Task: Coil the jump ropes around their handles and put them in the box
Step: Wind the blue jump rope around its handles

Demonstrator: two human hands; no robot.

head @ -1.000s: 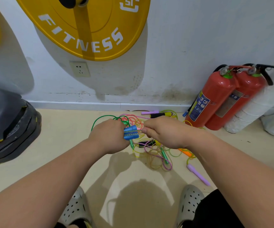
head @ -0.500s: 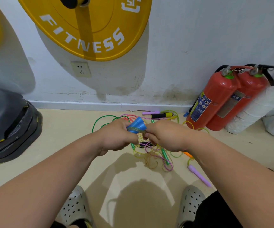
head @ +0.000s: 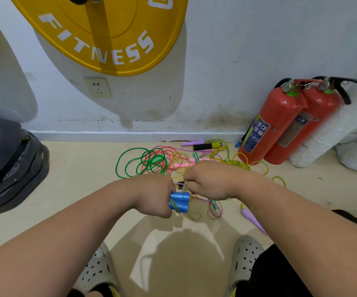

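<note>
My left hand (head: 155, 195) grips a pair of blue jump-rope handles (head: 179, 202) held side by side, with a turn of cord across them. Right beside it, my right hand (head: 208, 182) pinches the thin cord (head: 186, 185) that runs to those handles. Behind both hands a tangled pile of jump ropes (head: 173, 159) lies on the floor: green, pink, yellow and purple cords. Loose handles lie around it: a black-and-yellow handle (head: 207, 146), a purple handle (head: 191, 143) by the wall and another purple handle (head: 252, 219) near my right foot. No box is in view.
Two red fire extinguishers (head: 280, 125) lean on the wall at the right, next to white sacks (head: 327, 138). A dark machine base (head: 8, 163) fills the left edge. A yellow weight plate (head: 109, 35) hangs above a wall socket (head: 97, 87). My two shoes (head: 246, 258) stand below.
My left hand turned the blue handles over and lowered them; their ends now point right and down. My right hand stayed close, pulling the cord over them. The camera tilted down slightly.
</note>
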